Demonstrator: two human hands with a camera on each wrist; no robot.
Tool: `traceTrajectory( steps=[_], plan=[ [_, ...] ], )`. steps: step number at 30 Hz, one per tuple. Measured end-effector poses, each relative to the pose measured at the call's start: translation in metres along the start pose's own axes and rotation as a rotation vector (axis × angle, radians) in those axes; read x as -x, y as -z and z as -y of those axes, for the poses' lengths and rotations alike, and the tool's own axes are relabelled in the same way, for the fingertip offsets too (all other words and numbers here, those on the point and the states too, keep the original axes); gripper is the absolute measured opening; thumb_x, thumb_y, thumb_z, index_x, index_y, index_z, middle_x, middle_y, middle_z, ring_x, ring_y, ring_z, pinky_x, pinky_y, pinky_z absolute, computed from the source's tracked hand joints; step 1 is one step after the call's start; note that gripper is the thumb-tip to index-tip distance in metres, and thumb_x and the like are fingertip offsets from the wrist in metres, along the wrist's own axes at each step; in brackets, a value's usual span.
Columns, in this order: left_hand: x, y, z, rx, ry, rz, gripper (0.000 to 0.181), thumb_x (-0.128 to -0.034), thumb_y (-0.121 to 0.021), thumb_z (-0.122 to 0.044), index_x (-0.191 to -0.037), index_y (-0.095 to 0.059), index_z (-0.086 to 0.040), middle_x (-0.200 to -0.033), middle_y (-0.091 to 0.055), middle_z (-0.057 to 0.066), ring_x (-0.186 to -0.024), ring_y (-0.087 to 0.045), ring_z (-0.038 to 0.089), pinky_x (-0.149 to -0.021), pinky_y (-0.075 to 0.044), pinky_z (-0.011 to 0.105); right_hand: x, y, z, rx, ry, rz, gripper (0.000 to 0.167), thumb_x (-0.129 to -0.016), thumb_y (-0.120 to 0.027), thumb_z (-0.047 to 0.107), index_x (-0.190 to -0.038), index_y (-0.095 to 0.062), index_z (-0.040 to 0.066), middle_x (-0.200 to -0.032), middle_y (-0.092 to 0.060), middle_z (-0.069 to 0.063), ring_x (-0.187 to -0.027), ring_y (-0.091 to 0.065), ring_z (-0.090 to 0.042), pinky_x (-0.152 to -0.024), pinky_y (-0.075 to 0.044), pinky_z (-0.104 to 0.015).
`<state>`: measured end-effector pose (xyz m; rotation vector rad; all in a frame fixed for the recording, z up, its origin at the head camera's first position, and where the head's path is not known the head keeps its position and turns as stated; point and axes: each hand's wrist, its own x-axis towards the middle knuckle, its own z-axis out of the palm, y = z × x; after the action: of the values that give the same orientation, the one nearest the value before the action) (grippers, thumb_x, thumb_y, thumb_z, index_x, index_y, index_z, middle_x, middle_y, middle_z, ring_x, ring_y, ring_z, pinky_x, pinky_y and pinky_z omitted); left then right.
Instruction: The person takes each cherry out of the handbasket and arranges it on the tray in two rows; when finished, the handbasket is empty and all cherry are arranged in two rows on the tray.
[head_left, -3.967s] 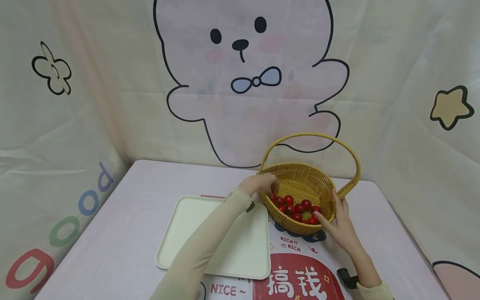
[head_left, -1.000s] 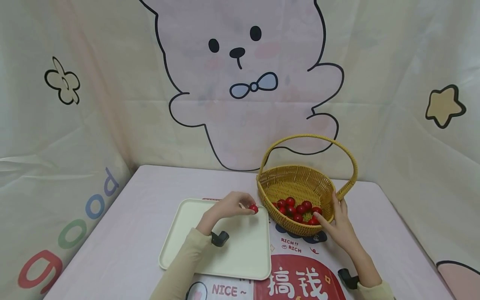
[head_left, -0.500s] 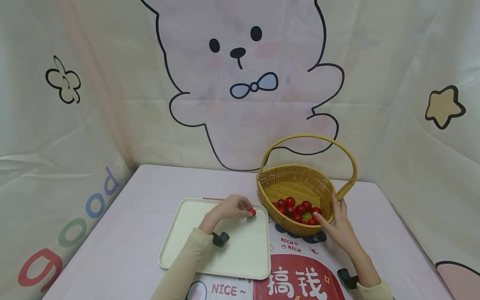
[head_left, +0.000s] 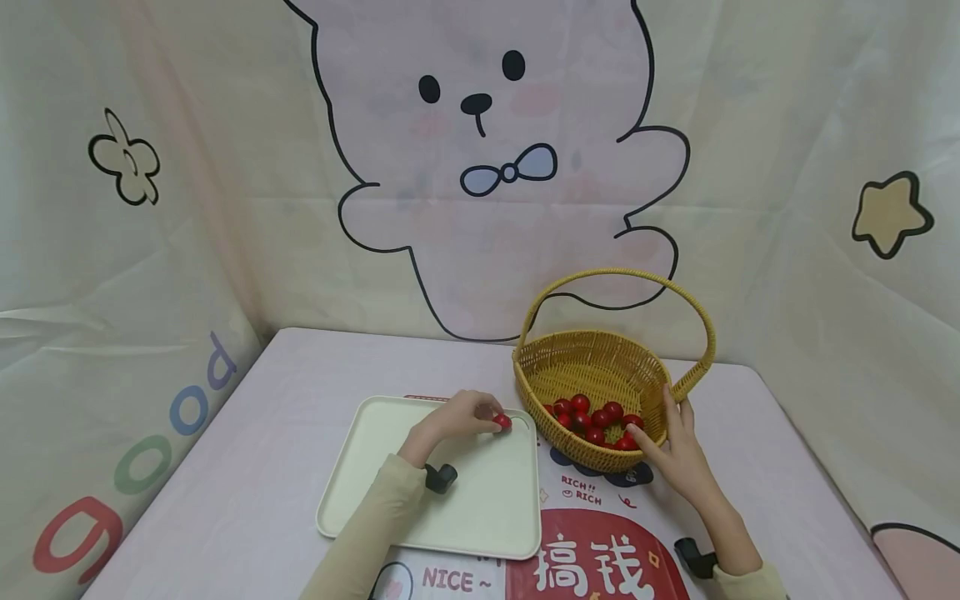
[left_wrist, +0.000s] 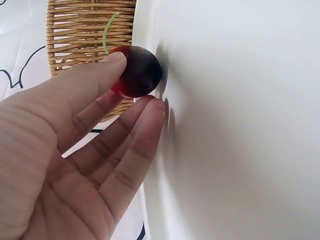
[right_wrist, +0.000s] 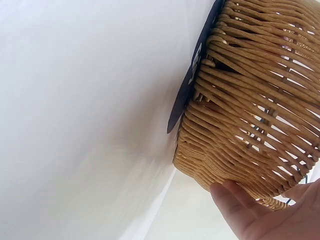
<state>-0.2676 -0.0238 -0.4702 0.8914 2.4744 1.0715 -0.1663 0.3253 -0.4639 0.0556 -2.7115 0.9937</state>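
Cherry [head_left: 502, 422] is pinched in the left hand [head_left: 453, 417], thumb [left_wrist: 90, 82] on one side and a finger behind, green stem [left_wrist: 104, 37] sticking out past the thumb tip. It sits low over the tray [head_left: 480, 508], at the far corner on the basket side; can't tell from here whether it touches.

I read this as the set-down step of a basket-to-tray transfer: carry looks done, release not yet. Next move calls for bringing the cherry fully onto the tray if it isn't there, easing thumb and finger apart with no sideways push, then lifting straight off. Round fruit, flat tray: a flick would probably roll it.

More cherries [head_left: 581, 421] lie to the right of that hand, inside the wicker basket [head_left: 573, 443], under its arched handle [head_left: 703, 321]. Right hand [head_left: 678, 450] lies along the basket's near right side, fingers fairly straight on rim and outer wall; looks like steadying. Printed sheet [head_left: 592, 521] extends under tray and basket, on the counter [head_left: 277, 433].
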Motion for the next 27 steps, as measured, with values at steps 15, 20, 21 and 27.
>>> traceTrajectory(
  steps=[15, 20, 21, 27],
  plan=[
    [-0.004, -0.001, 0.000, -0.011, -0.022, -0.002, 0.029, -0.0813, -0.071, -0.017, -0.108, -0.064, -0.009, -0.097, -0.066, 0.003, -0.088, -0.059, 0.013, -0.076, -0.049, 0.025, 0.000, 0.002, 0.004, -0.001, -0.014, 0.020, 0.094, -0.086, -0.062, 0.037, -0.149, 0.002, 0.010, -0.152, 0.010, -0.020, -0.126, -0.024, -0.058, -0.087, -0.032, -0.071],
    [-0.007, -0.001, -0.004, 0.008, -0.010, 0.008, 0.032, -0.0822, -0.070, -0.019, -0.112, -0.064, -0.011, -0.107, -0.065, 0.004, -0.099, -0.060, 0.017, -0.085, -0.048, 0.031, 0.000, 0.003, 0.006, -0.010, -0.027, 0.026, 0.094, -0.086, -0.062, 0.037, -0.149, 0.003, 0.010, -0.152, 0.010, -0.020, -0.125, -0.025, -0.058, -0.088, -0.032, -0.070],
    [-0.007, -0.001, -0.006, 0.008, -0.003, 0.010, 0.032, -0.0825, -0.070, -0.020, -0.113, -0.063, -0.011, -0.108, -0.064, 0.004, -0.100, -0.060, 0.018, -0.085, -0.048, 0.031, 0.000, 0.003, 0.006, -0.011, -0.028, 0.026, 0.094, -0.086, -0.062, 0.037, -0.149, 0.003, 0.010, -0.152, 0.010, -0.021, -0.125, -0.025, -0.058, -0.088, -0.032, -0.070],
    [-0.008, 0.005, -0.014, -0.001, -0.043, -0.022, 0.034, -0.0840, -0.069, -0.021, -0.115, -0.063, -0.009, -0.107, -0.063, 0.009, -0.095, -0.060, 0.019, -0.079, -0.050, 0.029, 0.000, 0.003, 0.007, -0.012, -0.030, 0.024, 0.094, -0.087, -0.062, 0.037, -0.149, 0.003, 0.010, -0.152, 0.010, -0.021, -0.126, -0.024, -0.058, -0.088, -0.032, -0.070]
  ],
)
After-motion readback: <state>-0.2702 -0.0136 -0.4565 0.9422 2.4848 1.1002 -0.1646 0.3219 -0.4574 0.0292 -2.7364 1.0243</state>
